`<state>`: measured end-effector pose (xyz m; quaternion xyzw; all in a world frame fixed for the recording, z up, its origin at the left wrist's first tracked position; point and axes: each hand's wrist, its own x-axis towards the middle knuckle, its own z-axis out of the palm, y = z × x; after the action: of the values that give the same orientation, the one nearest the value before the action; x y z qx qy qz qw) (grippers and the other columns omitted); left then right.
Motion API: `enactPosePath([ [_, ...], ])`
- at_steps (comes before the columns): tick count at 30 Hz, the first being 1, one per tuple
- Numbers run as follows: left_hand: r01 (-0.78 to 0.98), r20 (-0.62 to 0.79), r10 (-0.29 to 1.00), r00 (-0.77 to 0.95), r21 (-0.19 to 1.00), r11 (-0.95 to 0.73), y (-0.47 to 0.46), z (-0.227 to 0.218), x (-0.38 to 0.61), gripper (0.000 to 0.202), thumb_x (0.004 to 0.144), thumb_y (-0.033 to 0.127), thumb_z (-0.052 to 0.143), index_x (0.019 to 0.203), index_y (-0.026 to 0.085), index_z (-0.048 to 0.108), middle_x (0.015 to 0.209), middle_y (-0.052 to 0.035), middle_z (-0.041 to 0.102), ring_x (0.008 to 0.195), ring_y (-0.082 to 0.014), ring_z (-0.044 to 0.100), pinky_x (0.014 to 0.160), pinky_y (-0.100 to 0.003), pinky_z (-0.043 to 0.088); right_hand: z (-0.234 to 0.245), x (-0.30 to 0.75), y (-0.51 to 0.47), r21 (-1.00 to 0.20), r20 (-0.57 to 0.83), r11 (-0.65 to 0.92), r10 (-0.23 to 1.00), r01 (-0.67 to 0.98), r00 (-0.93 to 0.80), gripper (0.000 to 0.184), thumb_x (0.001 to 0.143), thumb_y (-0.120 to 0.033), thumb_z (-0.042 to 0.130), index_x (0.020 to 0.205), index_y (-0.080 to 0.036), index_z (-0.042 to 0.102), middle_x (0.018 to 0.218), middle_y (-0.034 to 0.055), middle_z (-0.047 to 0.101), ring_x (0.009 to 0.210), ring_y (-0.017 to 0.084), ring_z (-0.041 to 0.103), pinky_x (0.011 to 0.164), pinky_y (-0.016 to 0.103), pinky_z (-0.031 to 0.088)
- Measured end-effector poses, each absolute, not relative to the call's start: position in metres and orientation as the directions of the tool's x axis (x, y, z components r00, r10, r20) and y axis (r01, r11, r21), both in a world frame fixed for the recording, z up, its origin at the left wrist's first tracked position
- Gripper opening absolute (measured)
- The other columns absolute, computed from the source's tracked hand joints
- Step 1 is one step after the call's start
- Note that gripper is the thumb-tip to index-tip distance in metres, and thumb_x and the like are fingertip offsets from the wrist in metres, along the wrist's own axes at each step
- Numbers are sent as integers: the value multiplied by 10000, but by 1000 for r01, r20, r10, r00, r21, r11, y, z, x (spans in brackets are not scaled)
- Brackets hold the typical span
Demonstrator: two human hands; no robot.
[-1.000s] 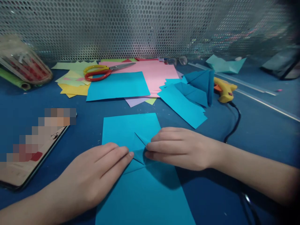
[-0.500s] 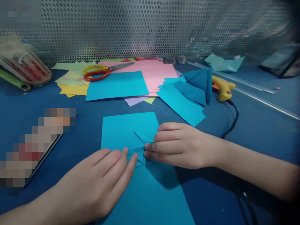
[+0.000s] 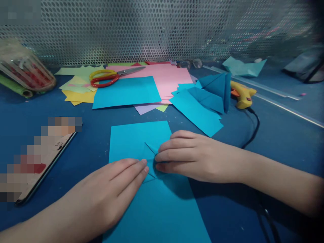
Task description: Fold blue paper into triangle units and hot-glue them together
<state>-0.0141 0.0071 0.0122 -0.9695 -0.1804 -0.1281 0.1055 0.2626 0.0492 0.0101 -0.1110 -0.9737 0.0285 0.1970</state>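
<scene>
A long sheet of bright blue paper (image 3: 169, 209) lies in front of me, with a small folded piece with creased, pointed edges (image 3: 150, 153) near its upper middle. My left hand (image 3: 108, 192) rests on the paper from the left, fingers stretched out and pressing on the fold. From the right, my right hand (image 3: 192, 157) has its fingers closed at the other side of the fold, the fingertips pinching its edge. The two sets of fingertips are a small gap apart. Part of the fold is hidden beneath the fingers.
Behind the sheet are a blue card (image 3: 126, 92), scissors (image 3: 106, 79), pink paper (image 3: 174, 79) and folded blue pieces (image 3: 210, 98). A yellow glue gun (image 3: 243, 96) with a black cord stands right. A phone (image 3: 50, 165) lies left, a clear container (image 3: 27, 67) behind it.
My left fingers have flattened and slid slightly right toward the fold. My right fingers have shifted slightly and come closer together. The paper stays in place.
</scene>
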Motion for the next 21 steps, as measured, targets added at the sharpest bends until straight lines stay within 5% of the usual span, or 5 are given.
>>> enactPosePath([
  [5, 408, 297, 375, 878, -55, -911, 14, 17, -8, 549, 1036, 19, 229, 1170, 183, 735, 1165, -21, 788, 998, -141, 764, 918, -233, 598, 9, 261, 45, -218, 352, 958, 254, 185, -901, 420, 1100, -133, 330, 1072, -81, 746, 1196, 94, 763, 1115, 162, 663, 1042, 286, 495],
  [10, 398, 302, 360, 882, -72, -914, 7, 9, -11, 535, 1010, -20, 243, 1207, 144, 713, 1224, -33, 766, 1043, -145, 752, 950, -232, 575, 4, 264, 50, -306, 412, 944, 247, 123, -877, 316, 1038, -70, 431, 1096, -59, 741, 1160, 106, 781, 1058, 179, 706, 1025, 307, 504],
  [15, 475, 340, 436, 833, -35, -879, -7, -13, -26, 556, 986, -3, 281, 1439, 174, 552, 1399, -5, 676, 1376, -127, 546, 1168, -254, 399, -2, 270, 57, -262, 488, 964, 172, 45, -856, 280, 1007, -78, 472, 1072, -56, 744, 1125, 126, 790, 1064, 179, 724, 1089, 318, 457],
  [21, 469, 433, 440, 787, 44, -882, -4, -14, -21, 517, 1000, -11, 261, 1286, 187, 643, 1340, 21, 715, 1337, -98, 575, 1271, -304, 226, 7, 270, 55, -308, 434, 940, 273, 144, -858, 288, 959, -45, 483, 1058, -158, 729, 1082, 32, 806, 992, 135, 736, 1153, 349, 380],
])
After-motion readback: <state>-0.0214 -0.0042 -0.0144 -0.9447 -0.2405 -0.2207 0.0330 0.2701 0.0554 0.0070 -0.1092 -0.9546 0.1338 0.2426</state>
